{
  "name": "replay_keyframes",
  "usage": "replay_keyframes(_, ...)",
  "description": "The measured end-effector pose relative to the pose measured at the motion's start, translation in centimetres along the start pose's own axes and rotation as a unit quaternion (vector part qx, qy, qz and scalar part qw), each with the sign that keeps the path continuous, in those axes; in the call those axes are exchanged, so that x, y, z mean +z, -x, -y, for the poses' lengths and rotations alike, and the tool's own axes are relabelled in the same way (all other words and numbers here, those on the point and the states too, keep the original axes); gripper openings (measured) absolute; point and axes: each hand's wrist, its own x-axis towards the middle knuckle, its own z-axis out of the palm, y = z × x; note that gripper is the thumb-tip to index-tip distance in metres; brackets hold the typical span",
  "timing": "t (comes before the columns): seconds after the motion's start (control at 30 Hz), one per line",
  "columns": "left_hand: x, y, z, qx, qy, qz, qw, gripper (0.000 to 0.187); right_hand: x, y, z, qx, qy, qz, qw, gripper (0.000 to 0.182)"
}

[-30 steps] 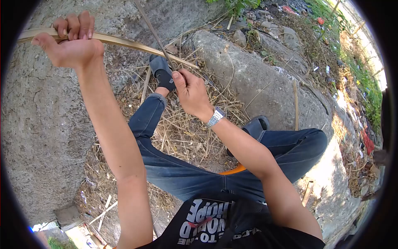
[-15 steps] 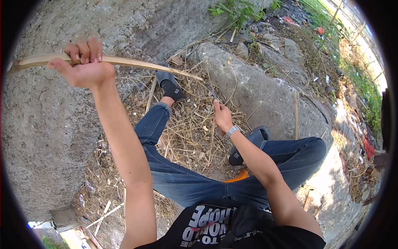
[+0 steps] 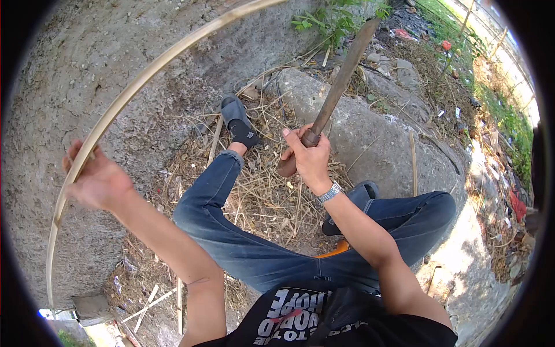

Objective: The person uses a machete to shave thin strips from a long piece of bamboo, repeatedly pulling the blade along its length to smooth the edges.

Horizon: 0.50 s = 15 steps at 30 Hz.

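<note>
At the left, my left hand (image 3: 95, 176) is closed around a long, pale, curved strip (image 3: 144, 78), which looks like split wood or bamboo. The strip arcs from the top middle down to the lower left. My right hand (image 3: 309, 156) has its fingers round the handle of a long brown blade (image 3: 347, 66), near the centre. The blade points up and to the right, its tip near the top of the view. Strip and blade are apart. My left hand is slightly blurred.
A rough wall (image 3: 75, 115) fills the left side. Large grey rocks (image 3: 376, 139) lie right of centre. Thin shavings (image 3: 266, 202) cover the ground between my legs, beside an orange object (image 3: 334, 250). A green plant (image 3: 335, 23) grows at the top.
My left hand has moved down with the strip, which has swung from nearly level to a steep arc. My right hand has risen slightly, and the blade now points up in plain view.
</note>
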Motion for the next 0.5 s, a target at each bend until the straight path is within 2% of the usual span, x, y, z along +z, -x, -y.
replay_keyframes(0.07, 3.5, 4.8, 3.4, -0.085, -0.01, 0.043, 0.995, 0.064, 1.7, 0.2, 2.4, -0.002, -0.019, 0.017, 1.0, 0.032)
replay_keyframes(0.13, 8.5, 10.1, 4.9, -0.193, 0.027, 0.026, 0.98, 0.051, 2.6, -0.3, 3.6, -0.014, -0.052, 0.048, 0.997, 0.031)
replay_keyframes(0.27, 12.6, 12.7, 9.5, -0.333, 0.236, 0.007, 0.913, 0.042, 3.2, -0.9, 6.0, -0.029, -0.036, 0.044, 0.998, 0.033)
replay_keyframes(0.4, 17.6, 12.0, 10.2, -0.362, 0.334, 0.025, 0.87, 0.044, 2.3, -1.0, 6.9, -0.057, -0.046, 0.046, 0.996, 0.031)
replay_keyframes(0.5, 18.6, 9.6, 10.9, -0.416, 0.543, 0.188, 0.705, 0.045, 1.1, -1.2, 6.1, -0.053, -0.036, 0.049, 0.997, 0.03)
